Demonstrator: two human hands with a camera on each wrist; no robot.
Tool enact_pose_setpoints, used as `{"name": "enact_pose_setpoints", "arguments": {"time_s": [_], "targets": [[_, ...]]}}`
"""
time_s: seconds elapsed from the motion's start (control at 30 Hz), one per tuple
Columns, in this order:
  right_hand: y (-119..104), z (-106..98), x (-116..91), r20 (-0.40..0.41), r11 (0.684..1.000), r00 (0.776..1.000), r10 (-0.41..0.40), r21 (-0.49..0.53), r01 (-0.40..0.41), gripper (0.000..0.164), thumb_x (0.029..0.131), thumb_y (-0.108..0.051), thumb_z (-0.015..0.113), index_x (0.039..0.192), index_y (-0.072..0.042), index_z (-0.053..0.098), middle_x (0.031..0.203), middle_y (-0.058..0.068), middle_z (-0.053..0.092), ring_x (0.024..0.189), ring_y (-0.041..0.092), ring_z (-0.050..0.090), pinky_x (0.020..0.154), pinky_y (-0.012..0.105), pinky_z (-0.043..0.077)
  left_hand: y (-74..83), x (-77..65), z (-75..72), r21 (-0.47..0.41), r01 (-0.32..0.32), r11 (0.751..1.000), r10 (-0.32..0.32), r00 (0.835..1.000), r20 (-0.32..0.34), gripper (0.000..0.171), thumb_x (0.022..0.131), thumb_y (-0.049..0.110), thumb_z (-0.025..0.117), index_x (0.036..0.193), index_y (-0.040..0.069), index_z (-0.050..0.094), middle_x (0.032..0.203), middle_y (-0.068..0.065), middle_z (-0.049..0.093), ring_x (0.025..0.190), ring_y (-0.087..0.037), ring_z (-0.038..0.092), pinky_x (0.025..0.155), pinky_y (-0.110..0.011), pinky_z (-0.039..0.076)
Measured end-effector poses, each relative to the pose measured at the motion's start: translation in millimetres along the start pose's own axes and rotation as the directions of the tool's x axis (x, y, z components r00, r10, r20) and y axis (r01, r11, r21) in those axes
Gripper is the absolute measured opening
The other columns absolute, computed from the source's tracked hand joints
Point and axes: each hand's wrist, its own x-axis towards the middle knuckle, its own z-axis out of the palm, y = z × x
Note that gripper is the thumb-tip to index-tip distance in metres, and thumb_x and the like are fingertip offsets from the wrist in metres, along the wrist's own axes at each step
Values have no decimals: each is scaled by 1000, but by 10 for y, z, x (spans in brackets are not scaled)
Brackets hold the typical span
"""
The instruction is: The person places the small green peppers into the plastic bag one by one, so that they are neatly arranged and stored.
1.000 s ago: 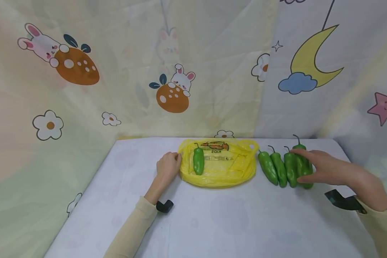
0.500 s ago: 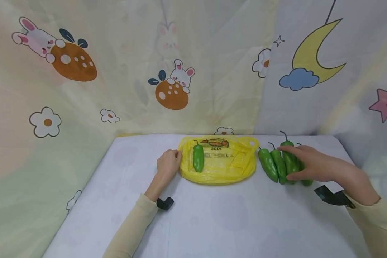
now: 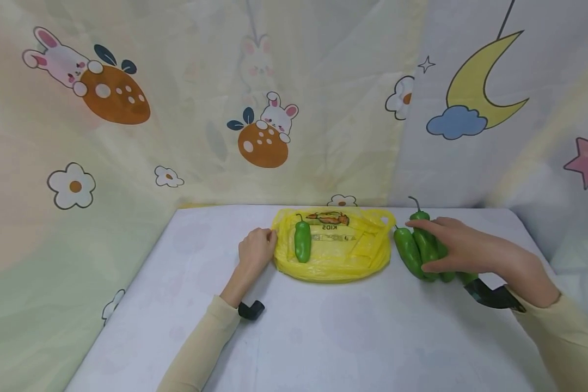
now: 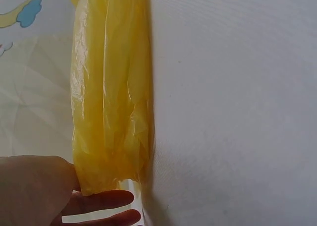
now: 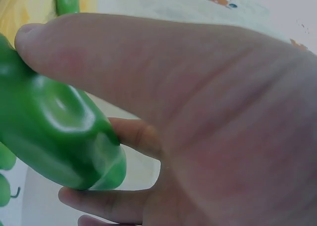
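Note:
My left hand [image 3: 255,251] pinches the left edge of a flat yellow plastic bag [image 3: 340,274], its thumb and fingers gripping the plastic [image 4: 111,102] in the left wrist view. One green pepper [image 3: 302,241] lies upright on the bag's left part. At the right, my right hand [image 3: 470,247] holds another green pepper [image 5: 59,132] between thumb and fingers, its curved stem pointing to the back. In the head view this pepper overlaps the remaining ones, and the hand partly hides them.
A green pepper [image 3: 408,253] lies right beside the bag's right handle, with the end of another pepper [image 3: 467,278] showing below my right wrist. The white table [image 3: 333,337] meets a cartoon-printed curtain [image 3: 323,158] at its far edge.
My right hand has closed on a pepper from the right of the row and carried it leftward over the others. The left hand stays at the bag's edge.

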Motion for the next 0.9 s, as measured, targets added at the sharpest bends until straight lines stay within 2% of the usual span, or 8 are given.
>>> {"name": "enact_pose_setpoints", "arguments": {"time_s": [0.2, 0.27, 0.43, 0.6, 0.73, 0.9], "targets": [[-110, 10, 72, 27, 999, 999, 40, 14, -41, 93, 76, -50, 83, 152, -19, 38, 141, 30, 46, 110, 36, 54, 82, 56, 54, 4, 17, 17, 12, -7, 1000, 7, 1000, -4, 42, 103, 32, 52, 67, 12, 61, 66, -4, 55, 56, -17, 49, 47, -29, 34], [-141, 17, 94, 26, 999, 999, 30, 12, -30, 93, 77, -50, 83, 152, -19, 38, 143, 31, 44, 112, 37, 53, 84, 59, 53, 9, 22, 21, 13, -10, 1000, 10, 1000, -4, 42, 103, 32, 52, 68, 12, 62, 65, -4, 55, 56, -17, 49, 47, -29, 35], [-231, 20, 129, 21, 1000, 1000, -12, -2, 12, 91, 77, -49, 83, 152, -20, 40, 143, 26, 48, 116, 35, 53, 89, 57, 52, 27, 25, 33, 6, -15, 1000, 15, 1000, 2, 41, 103, 32, 52, 70, 11, 64, 66, -3, 56, 56, -17, 49, 47, -29, 35], [-339, -6, 171, 41, 1000, 999, -7, 9, 7, 93, 77, -53, 82, 153, -22, 38, 147, 27, 43, 124, 41, 50, 93, 62, 49, 48, 52, 53, 3, -28, 1000, 28, 1000, 0, 42, 103, 32, 50, 70, 11, 63, 66, -4, 55, 57, -17, 49, 47, -29, 35], [-421, -27, 221, 46, 1000, 999, -19, 9, 18, 94, 77, -54, 82, 153, -22, 38, 147, 26, 44, 124, 39, 51, 95, 61, 49, 66, 96, 49, 7, -34, 999, 35, 999, -6, 43, 103, 32, 50, 67, 12, 61, 65, -4, 54, 57, -17, 49, 47, -29, 35], [-531, -22, 379, 56, 997, 995, -79, 4, 79, 94, 77, -53, 82, 153, -21, 38, 148, 25, 43, 127, 39, 49, 99, 60, 47, 9, 109, -43, 31, -14, 999, 14, 1000, -13, 42, 103, 31, 50, 66, 13, 59, 64, -3, 53, 57, -17, 48, 47, -29, 34]]}}
